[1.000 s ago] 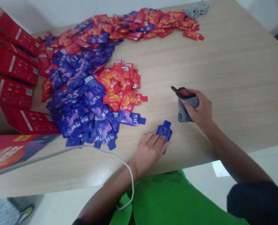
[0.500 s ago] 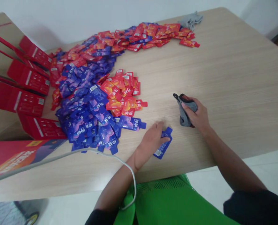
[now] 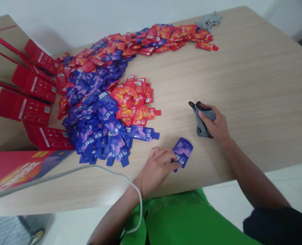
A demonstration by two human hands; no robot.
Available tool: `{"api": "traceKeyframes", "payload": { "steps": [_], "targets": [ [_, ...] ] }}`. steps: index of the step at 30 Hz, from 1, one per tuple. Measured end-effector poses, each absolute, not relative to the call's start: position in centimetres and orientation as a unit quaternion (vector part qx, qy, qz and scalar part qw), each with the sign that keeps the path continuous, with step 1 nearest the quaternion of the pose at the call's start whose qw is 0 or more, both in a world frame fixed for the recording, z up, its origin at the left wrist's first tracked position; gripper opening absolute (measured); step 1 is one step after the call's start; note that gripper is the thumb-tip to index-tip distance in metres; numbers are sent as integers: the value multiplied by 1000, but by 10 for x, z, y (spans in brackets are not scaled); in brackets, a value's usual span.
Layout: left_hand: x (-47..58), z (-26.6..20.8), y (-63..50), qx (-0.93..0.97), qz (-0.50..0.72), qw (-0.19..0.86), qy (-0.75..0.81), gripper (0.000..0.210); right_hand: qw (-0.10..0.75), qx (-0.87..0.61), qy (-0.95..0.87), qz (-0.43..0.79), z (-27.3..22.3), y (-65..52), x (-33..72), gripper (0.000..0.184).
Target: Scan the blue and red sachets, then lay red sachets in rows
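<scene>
Left hand (image 3: 157,166) holds a narrow pinch on the near end of one blue pouch (image 3: 184,149); right hand (image 3: 216,124) is wrapped round a grey cloth (image 3: 202,127), apart from it. Pouch sits near side of the table (image 3: 245,88), right of the heap (image 3: 89,126), printed face up; full contact with the surface cannot be confirmed. Step in hand, as judged: single-pouch handling. Next move appears to call for a steady pinch, pouch supported.

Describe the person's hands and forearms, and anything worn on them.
The left hand and right hand are ungloved, with no wristwear visible. Both forearms are bare. A dark, plain sleeve shows near the right elbow. A pale grey cable crosses in front of the left forearm.
</scene>
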State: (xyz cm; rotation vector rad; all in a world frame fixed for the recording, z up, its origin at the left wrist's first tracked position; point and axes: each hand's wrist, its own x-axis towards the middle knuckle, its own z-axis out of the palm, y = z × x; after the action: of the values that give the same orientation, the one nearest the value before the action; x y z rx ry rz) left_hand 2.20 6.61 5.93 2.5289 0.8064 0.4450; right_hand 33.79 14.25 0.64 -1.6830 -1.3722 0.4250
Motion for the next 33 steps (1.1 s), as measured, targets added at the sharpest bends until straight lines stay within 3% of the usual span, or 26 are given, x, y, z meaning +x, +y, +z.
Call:
{"api": "traceKeyframes", "payload": {
  "steps": [6,11,14,18,21,24,29,33],
  "targets": [
    [7,12,22,933,150,144,292,26,401,-653,-628,136,4,145,343,41],
    [1,5,2,937,173,118,280,38,359,-618,-696,65,41,112,330,45],
    [-1,2,-1,938,193,113,265,40,340,-571,-742,91,58,75,299,50],
    [0,-3,-4,929,211,136,271,30,231,-449,-848,162,41,36,253,50],
    [0,-4,-4,928,211,142,273,29,166,-437,-869,159,19,32,242,43],
    [1,-3,-4,936,202,114,265,38,157,-468,-859,134,10,51,259,43],
    [2,-5,-7,941,196,89,260,35,155,-554,-816,64,24,96,311,41],
    [3,-9,-10,940,196,92,265,34,263,-594,-760,41,49,93,313,50]
  ]
}}
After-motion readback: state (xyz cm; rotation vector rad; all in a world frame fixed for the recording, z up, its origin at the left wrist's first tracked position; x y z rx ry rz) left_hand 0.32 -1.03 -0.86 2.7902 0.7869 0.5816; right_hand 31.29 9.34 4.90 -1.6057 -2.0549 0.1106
